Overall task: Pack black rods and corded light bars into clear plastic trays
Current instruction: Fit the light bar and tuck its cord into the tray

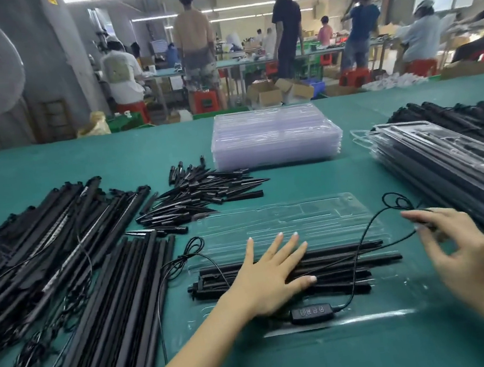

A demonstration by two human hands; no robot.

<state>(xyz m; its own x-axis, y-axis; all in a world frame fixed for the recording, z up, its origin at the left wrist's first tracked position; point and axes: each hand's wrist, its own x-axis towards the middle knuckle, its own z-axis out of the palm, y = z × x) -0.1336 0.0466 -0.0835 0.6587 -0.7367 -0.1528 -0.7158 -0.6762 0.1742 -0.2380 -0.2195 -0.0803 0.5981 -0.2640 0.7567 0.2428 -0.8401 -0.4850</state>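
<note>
An open clear plastic tray [287, 217] lies on the green table in front of me, with black rods and light bars [345, 262] laid in its near half. My left hand [270, 274] presses flat on those bars, fingers straight. My right hand [456, 248] pinches the thin black cord [361, 245] at the tray's right end. The cord loops above the hand and runs down to a black inline controller [311, 313] at the tray's near edge.
Loose black rods [119, 289] and corded light bars [37, 239] are piled at left, short black stakes [202, 191] behind them. A stack of empty clear trays [275, 139] stands at the back centre. Packed trays [451, 163] are stacked at right. People work at benches beyond.
</note>
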